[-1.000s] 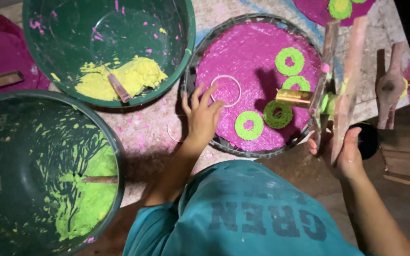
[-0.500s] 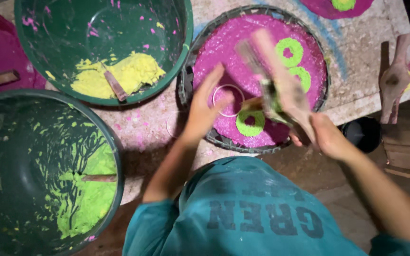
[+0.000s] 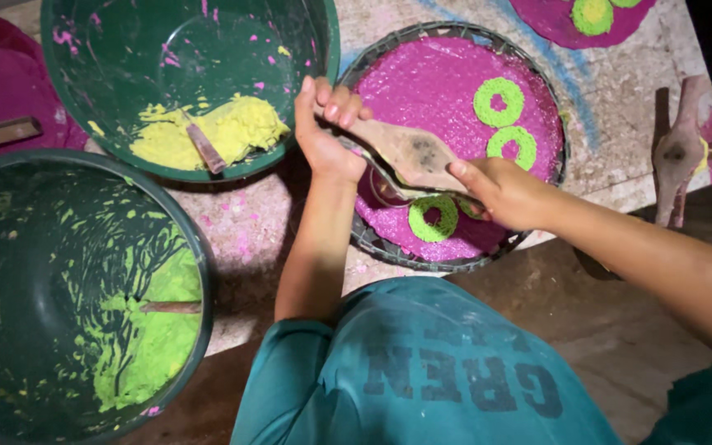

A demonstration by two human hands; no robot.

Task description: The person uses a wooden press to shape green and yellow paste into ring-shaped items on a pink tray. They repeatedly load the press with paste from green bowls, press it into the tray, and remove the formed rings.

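A round dark-rimmed tray (image 3: 370, 239) holds a flat magenta layer with three lime-green rings (image 3: 498, 101) on it. Across its left half lies a flat brown wooden paddle (image 3: 412, 152), tilted from upper left to lower right. My left hand (image 3: 323, 136) grips the paddle's far end at the tray's left rim. My right hand (image 3: 500, 189) grips its near end, beside the lowest green ring (image 3: 432, 218). A thin metal ring mould (image 3: 379, 188) shows partly under the paddle.
A green basin (image 3: 125, 49) at the top left holds yellow paste and a small wooden spatula (image 3: 205, 147). A larger dark basin (image 3: 10, 272) at the lower left holds lime-green paste and a stick. Another wooden tool (image 3: 677, 152) lies on the speckled table at the right.
My right hand swung the wooden paddle from the tray's right edge down across the tray. My left hand left the ring mould and took hold of the paddle's far end.
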